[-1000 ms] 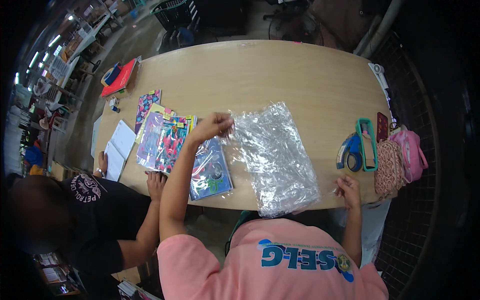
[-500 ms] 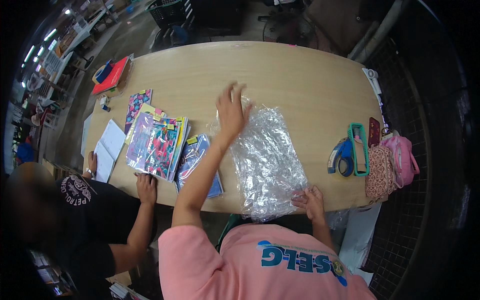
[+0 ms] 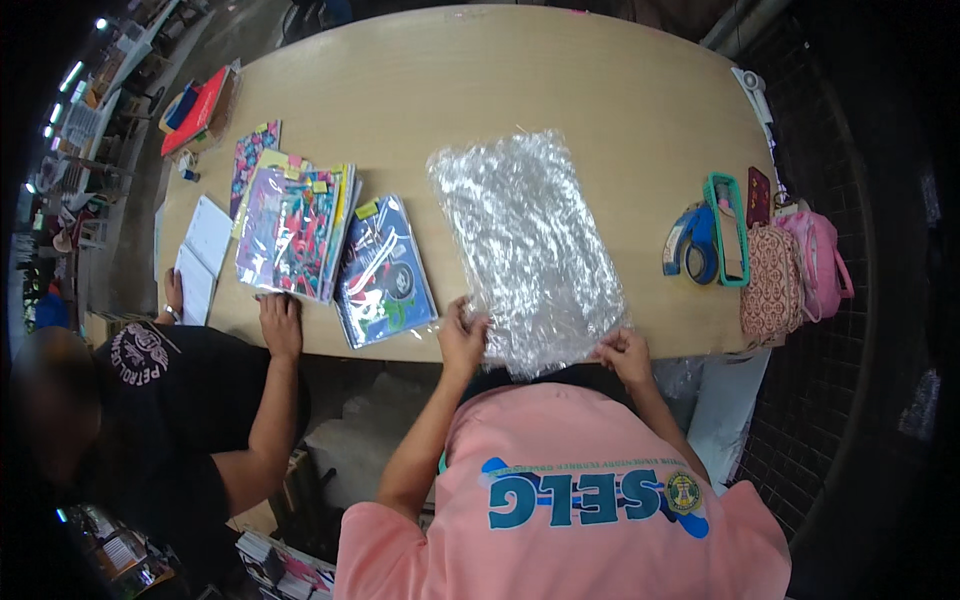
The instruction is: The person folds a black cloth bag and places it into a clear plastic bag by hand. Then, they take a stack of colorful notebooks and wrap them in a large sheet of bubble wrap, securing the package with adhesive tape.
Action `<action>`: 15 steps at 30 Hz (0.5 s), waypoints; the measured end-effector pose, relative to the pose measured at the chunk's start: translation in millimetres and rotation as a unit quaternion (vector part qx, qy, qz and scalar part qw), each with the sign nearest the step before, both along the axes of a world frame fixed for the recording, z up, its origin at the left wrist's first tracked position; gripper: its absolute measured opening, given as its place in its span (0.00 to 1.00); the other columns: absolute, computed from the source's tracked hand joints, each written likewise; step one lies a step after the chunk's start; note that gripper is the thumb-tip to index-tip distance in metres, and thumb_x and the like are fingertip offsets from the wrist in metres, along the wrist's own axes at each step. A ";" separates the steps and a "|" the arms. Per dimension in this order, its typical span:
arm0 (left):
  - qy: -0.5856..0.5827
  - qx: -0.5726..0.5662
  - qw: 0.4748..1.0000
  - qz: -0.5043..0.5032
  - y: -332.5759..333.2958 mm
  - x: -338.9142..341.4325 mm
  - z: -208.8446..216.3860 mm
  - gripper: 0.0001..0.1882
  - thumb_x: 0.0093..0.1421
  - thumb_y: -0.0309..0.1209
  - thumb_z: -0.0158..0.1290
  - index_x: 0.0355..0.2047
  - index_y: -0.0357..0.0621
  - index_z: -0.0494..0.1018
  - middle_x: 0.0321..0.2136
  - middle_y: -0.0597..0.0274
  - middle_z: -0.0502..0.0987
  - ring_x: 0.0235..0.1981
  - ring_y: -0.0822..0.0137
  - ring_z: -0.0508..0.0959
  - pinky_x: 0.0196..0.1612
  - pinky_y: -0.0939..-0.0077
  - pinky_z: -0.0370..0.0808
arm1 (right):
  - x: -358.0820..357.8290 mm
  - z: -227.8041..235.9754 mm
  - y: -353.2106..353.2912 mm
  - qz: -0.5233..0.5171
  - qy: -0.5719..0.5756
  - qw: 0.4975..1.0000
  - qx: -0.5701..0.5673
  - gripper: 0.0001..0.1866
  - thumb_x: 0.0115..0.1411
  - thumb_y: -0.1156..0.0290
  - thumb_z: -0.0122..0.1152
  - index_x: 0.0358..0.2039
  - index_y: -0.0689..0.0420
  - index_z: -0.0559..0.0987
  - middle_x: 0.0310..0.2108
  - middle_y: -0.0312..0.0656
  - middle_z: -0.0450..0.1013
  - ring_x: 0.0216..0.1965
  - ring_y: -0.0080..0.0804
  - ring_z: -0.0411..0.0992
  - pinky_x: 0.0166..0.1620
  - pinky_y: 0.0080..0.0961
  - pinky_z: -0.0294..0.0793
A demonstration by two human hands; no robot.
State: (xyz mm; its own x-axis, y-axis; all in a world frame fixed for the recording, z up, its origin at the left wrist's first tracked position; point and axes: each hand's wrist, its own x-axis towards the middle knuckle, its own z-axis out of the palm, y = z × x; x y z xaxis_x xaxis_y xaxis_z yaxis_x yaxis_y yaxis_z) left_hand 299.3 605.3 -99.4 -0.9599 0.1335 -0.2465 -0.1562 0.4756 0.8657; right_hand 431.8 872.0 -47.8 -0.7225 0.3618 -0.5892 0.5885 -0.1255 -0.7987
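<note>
A crinkled, shiny clear plastic sheet (image 3: 530, 240), perhaps a stack of bags, lies flat on the wooden table, its near end hanging slightly over the front edge. My left hand (image 3: 463, 338) pinches its near left corner, fingers closed. At the near right corner, my right hand (image 3: 625, 355) has thumb and fingers closed on the film. Left of my left hand is a blue-covered notebook (image 3: 385, 275) in clear wrap with a yellow tab. Beyond it sits a pile of colourful wrapped notebooks (image 3: 300, 235).
On my left a person in a black shirt (image 3: 170, 420) rests one hand by the pile, the other by an open notebook (image 3: 205, 250). To the right are a blue tape dispenser (image 3: 690, 248), a green basket (image 3: 727, 230), a patterned pouch (image 3: 772, 280) and a pink bag (image 3: 822, 265).
My left hand has come back from the far end of the plastic to its near left corner. The plastic now lies smoother, and the view has shifted.
</note>
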 end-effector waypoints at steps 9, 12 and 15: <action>-0.103 0.085 0.991 -0.018 -5.9 14.2 33.7 0.23 0.51 0.27 0.61 0.44 0.35 0.65 0.26 0.59 0.76 0.25 0.74 0.76 0.27 0.81 0.73 | 1.0 -9.9 18.5 0.034 0.044 0.975 0.214 0.06 0.47 0.79 0.64 0.25 0.60 0.74 0.21 0.39 0.73 0.22 0.23 0.72 0.28 0.17 0.71; -0.131 0.107 0.985 -0.021 1.8 18.7 48.5 0.22 0.51 0.25 0.61 0.44 0.35 0.64 0.28 0.60 0.76 0.25 0.75 0.76 0.26 0.82 0.73 | 0.2 -2.9 19.7 0.023 -0.005 0.988 0.152 0.06 0.46 0.80 0.64 0.25 0.60 0.75 0.22 0.39 0.72 0.22 0.23 0.72 0.28 0.18 0.72; -0.208 0.196 0.958 -0.016 7.0 20.6 49.9 0.21 0.52 0.23 0.59 0.44 0.36 0.64 0.30 0.61 0.76 0.28 0.74 0.76 0.27 0.81 0.74 | -2.6 2.9 20.7 -0.017 0.062 0.995 0.075 0.06 0.46 0.81 0.63 0.25 0.62 0.74 0.22 0.39 0.72 0.23 0.21 0.71 0.27 0.18 0.72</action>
State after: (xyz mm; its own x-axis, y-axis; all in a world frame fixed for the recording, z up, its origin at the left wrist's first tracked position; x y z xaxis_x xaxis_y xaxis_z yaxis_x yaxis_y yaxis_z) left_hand 319.9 612.4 -49.5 -0.7838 0.3217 -0.5311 -0.5168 0.1363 0.8452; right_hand 429.2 892.7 -44.9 -0.7720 0.4643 -0.4341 0.4824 -0.0167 -0.8758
